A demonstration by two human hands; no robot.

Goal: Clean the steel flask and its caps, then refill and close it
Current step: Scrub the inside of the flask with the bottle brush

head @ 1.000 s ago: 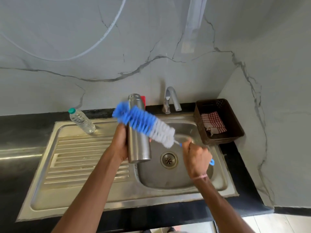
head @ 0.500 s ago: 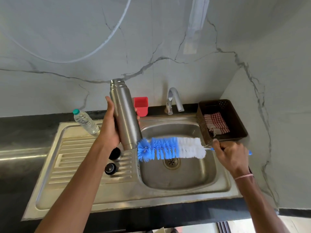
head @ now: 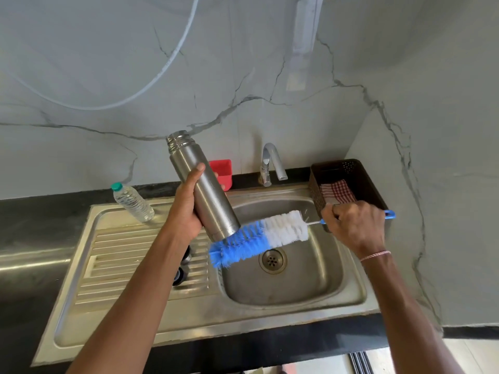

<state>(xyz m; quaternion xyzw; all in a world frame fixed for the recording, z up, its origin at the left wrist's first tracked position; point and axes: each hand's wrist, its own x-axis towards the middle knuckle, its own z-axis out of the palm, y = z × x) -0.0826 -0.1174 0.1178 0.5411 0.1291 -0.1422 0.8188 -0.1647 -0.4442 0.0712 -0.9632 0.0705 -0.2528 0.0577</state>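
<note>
Left hand [head: 186, 211] fingers wrapped round uncapped flask [head: 205, 190], tilted over sink [head: 351, 287]; right hand [head: 353, 225] grips brush [head: 259, 238] scrubbing flask base. Caps [head: 179, 275] on drainboard, apparently unwashed; rinse, refill, closing remain.

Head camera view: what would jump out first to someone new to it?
The steel flask, uncapped and tilted, is held by the left hand over the sink, with a blue-and-white bottle brush in the right hand against its base. Next, the red cup by the tap and the brown basket holding a checked cloth at the right.
</note>
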